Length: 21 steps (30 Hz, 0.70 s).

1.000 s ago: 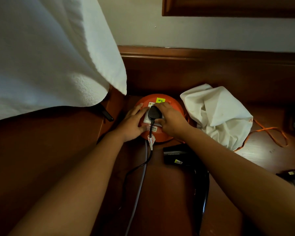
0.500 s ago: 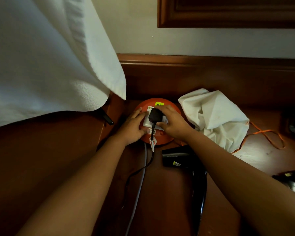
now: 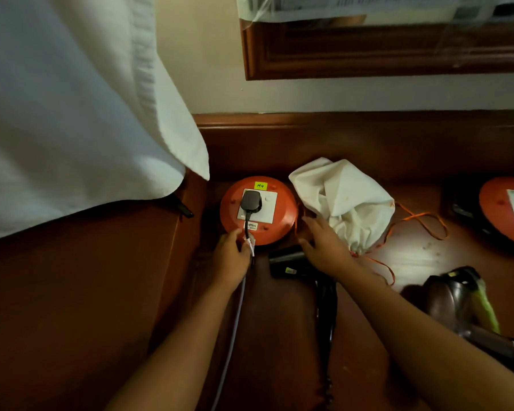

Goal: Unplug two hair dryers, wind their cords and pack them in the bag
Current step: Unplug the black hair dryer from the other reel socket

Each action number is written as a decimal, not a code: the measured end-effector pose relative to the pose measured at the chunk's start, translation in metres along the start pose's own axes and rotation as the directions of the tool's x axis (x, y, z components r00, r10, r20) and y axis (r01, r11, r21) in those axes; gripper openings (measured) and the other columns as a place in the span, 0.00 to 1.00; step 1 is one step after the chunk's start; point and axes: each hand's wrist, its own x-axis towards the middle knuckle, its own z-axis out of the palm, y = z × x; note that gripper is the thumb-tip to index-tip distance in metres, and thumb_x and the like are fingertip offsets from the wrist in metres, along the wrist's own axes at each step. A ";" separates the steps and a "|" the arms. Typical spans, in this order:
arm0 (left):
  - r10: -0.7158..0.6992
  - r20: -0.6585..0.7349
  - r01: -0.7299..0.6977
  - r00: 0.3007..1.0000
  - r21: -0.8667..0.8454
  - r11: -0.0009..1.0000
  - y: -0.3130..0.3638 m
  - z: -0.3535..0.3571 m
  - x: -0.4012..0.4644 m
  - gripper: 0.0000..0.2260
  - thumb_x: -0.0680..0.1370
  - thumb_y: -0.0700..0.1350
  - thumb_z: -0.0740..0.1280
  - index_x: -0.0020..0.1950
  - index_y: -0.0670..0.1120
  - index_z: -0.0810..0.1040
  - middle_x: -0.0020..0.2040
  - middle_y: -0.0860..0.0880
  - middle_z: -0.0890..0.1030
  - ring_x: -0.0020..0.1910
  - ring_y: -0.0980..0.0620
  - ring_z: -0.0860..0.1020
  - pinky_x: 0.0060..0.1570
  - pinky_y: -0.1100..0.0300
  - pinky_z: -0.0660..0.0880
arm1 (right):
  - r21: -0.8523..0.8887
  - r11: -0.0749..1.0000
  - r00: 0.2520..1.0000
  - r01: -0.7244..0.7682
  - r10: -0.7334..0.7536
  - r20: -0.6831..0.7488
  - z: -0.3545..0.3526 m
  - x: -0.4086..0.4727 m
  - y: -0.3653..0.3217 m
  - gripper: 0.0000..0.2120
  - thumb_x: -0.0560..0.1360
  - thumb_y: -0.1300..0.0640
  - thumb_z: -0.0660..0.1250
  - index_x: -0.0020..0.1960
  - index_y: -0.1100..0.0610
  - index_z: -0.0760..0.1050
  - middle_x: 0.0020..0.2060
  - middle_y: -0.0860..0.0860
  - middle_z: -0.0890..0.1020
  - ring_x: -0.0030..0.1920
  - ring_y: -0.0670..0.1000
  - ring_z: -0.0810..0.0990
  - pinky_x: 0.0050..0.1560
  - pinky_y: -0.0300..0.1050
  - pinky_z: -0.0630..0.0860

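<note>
A dark wooden bench (image 3: 279,336) runs along a pale wall, with a raised wooden ledge at its back and a dark wood frame (image 3: 383,51) hanging above. A white towel (image 3: 72,114) drapes over the left of the view, hiding that end of the surface. An orange socket reel (image 3: 258,210) sits near the back ledge, a black plug (image 3: 250,201) seated in its white socket plate and a black cord (image 3: 247,229) dropping from it. Just right of the reel lies a crumpled white drawstring bag (image 3: 344,200), its orange string (image 3: 419,223) trailing across the wood. A second orange reel (image 3: 505,209) shows at the far right edge. A black hair dryer (image 3: 297,262) lies on the bench just in front of the first reel, partly covered by the right forearm; a second, darker hair dryer (image 3: 457,298) rests nearer the right, blurred. The left hand (image 3: 230,253) sits at the reel's front edge, fingers curled around the cord just below the plug. The right hand (image 3: 324,241) hovers between reel and bag, fingers spread and holding nothing.
</note>
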 end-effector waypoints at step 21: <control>0.059 -0.080 -0.032 0.995 0.301 0.953 -0.037 0.026 -0.052 0.12 0.80 0.40 0.61 0.60 0.40 0.78 0.58 0.39 0.77 0.56 0.40 0.75 0.54 0.51 0.71 | -0.360 0.929 0.987 -0.083 0.127 0.099 -0.010 -0.074 0.045 0.42 0.68 0.40 0.71 0.75 0.50 0.57 0.72 0.53 0.62 0.71 0.56 0.60 0.70 0.58 0.59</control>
